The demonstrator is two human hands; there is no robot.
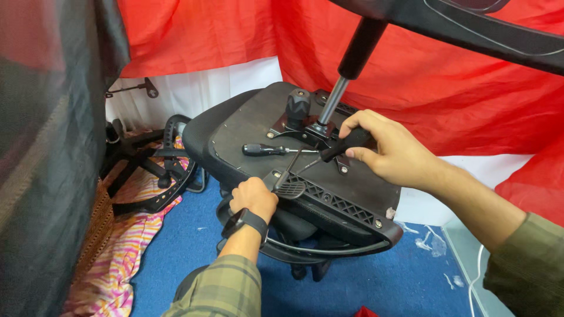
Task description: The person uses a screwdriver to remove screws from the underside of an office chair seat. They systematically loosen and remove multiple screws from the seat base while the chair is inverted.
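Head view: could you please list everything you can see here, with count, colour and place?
Seat: one, black, upside down, centre.
Gas cylinder: one, black and silver, rising from the seat's mechanism.
Knob: one, black, on the mechanism.
Spare screwdriver: one, black handle, lying on the seat.
Lever: one, black paddle, seat's near edge.
Chair parts: several, black, floor at left.
Cloth: one, red, backdrop.
Floor: blue.
Striped fabric: one, pink and yellow, lower left.
Watch: one, black, left wrist.
Left hand: grips the lever.
Right hand: holds a black-handled screwdriver.

Red cloth (446,76), blue floor (388,282), black seat underside (247,126), green plaid sleeve (220,290), pink-striped fabric (120,264), perhaps orange too.
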